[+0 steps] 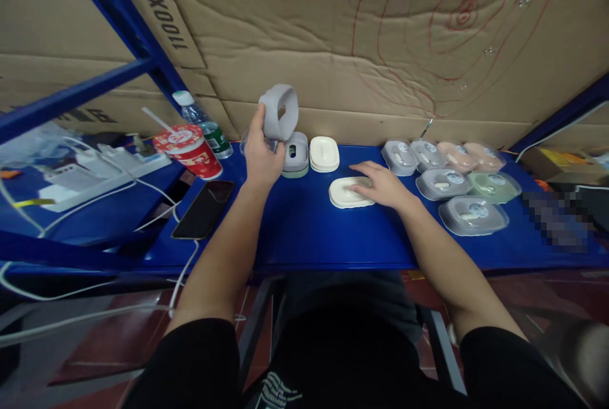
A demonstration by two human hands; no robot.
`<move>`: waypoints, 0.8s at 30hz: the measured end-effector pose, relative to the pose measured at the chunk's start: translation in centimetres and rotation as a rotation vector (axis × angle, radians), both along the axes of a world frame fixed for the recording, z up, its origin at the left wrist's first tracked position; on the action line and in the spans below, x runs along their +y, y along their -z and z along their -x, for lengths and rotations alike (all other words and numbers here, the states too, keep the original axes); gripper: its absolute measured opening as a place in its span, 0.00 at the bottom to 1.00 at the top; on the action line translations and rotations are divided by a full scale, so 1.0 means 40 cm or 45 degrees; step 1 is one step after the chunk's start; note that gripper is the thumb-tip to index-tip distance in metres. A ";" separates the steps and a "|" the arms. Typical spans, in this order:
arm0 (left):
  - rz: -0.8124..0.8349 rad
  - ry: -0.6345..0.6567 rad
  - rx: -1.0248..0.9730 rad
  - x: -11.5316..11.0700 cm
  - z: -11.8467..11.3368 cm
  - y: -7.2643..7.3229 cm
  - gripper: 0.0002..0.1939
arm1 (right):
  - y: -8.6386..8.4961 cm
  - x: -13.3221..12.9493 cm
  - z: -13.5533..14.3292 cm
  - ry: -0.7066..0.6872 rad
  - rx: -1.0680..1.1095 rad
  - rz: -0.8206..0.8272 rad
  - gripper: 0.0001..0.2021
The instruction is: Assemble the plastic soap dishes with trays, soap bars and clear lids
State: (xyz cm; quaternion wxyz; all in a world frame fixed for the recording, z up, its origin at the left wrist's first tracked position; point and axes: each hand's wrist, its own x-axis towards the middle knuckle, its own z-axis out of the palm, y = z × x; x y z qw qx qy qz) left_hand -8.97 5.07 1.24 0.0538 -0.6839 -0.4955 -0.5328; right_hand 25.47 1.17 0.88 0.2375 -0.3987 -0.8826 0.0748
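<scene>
My left hand point(263, 158) is closed around a grey rounded-square plastic shell point(280, 114) with an oval hole, tilted above the table. Below it, another grey shell point(297, 154) with a similar hole sits on a greenish piece point(295, 174). My right hand point(379, 184) reaches over a cream rounded plastic piece point(341, 193) lying on the blue table. Its thumb touches the middle of that piece, while the other fingers are stretched out and apart from the thumb. A second cream piece point(324, 153) lies just behind, between the two hands.
Several lidded plastic containers in grey, peach and green, such as a grey one point(473, 214), stand at the right. To the left are a phone point(203, 209), a red cup with a straw point(193, 152), a water bottle point(204, 127) and a power strip point(104, 181). Cardboard point(304, 35) walls the back.
</scene>
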 end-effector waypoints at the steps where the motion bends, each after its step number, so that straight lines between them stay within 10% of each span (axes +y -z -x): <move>1: -0.042 -0.024 0.000 0.002 0.000 0.000 0.48 | 0.000 0.000 0.000 0.003 -0.012 0.003 0.27; 13: -0.088 -0.109 -0.045 0.025 0.001 0.036 0.37 | 0.004 -0.003 0.004 0.018 -0.067 0.015 0.27; 24: 0.175 -0.133 -0.035 -0.023 -0.016 -0.010 0.29 | 0.011 0.008 -0.004 -0.017 -0.067 0.037 0.29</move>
